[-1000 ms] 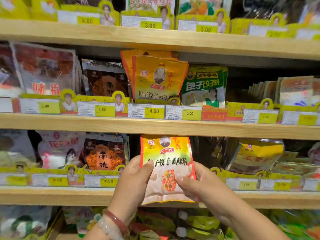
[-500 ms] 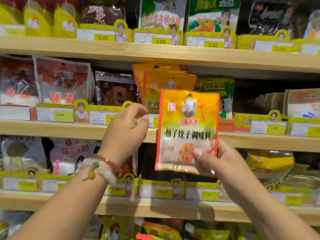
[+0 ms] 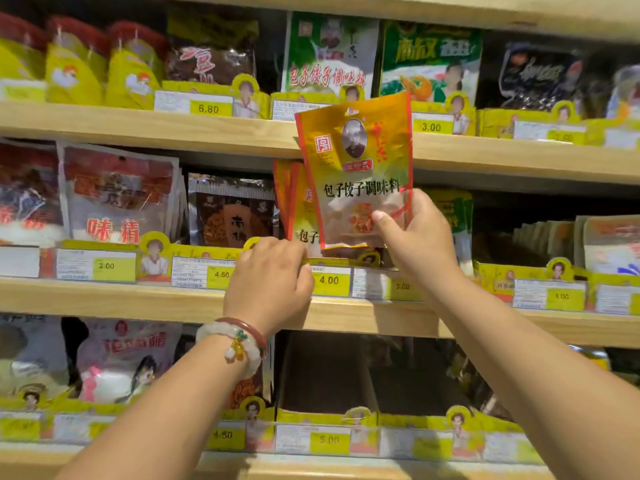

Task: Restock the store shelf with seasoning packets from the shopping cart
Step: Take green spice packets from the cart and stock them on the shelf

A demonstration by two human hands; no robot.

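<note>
At the front edge of the middle shelf, the stocked packets are being pressed back by the curled left hand, nothing visibly gripped. Rightward, the seasoning packet is being pinched by the right hand; upright insertion behind the price rail is advised.

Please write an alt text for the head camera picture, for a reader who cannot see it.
The right hand holds an orange seasoning packet up before matching packets on the middle shelf. The left hand rests at that shelf's yellow price-tag rail.
</note>
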